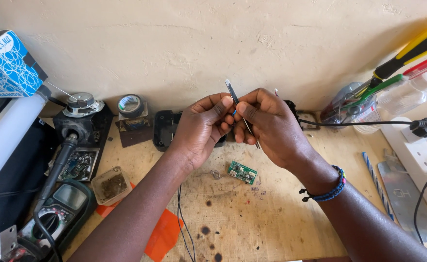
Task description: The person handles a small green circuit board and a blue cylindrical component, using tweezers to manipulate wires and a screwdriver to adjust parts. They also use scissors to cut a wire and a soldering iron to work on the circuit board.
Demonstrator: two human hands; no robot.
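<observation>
Tweezers (234,94), slim and dark, are gripped by the right hand (267,123) above the workbench (271,218), tips at a small blue piece that the left hand (201,128) pinches. This looks like fine gripping work, calling for steady fingers; a green circuit board (242,172) lies just near of them.

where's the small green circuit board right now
The small green circuit board lies on the wooden bench, centre of the head view, just below the two hands.
</observation>
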